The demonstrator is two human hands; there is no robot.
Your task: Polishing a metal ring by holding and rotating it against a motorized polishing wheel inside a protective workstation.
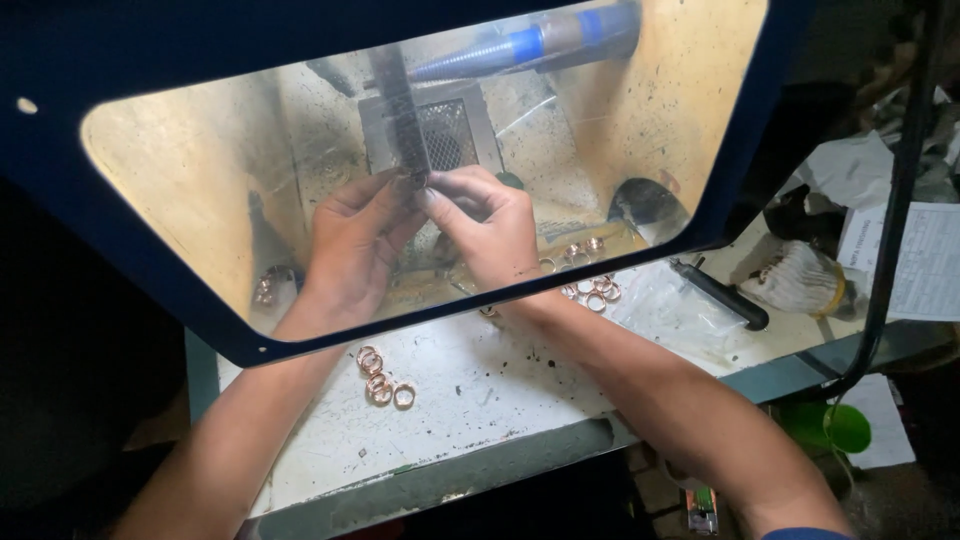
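My left hand (352, 245) and my right hand (487, 228) meet fingertip to fingertip behind a clear shield in a dark frame (150, 290). Together they pinch something tiny against the lower tip of a dark vertical tool shaft (400, 110); what it is cannot be made out. A cluster of small copper-coloured rings (380, 375) lies on the white worktop (480, 390) under my left wrist. More rings (595, 290) lie by my right wrist.
A grey mesh vent (445, 135) sits behind the shaft, and a blue-banded hose (530, 42) runs above it. On the right lie a black-handled tool (725, 295), a bunched cloth (800, 280) and papers (925, 260). A green object (835, 425) is below the bench edge.
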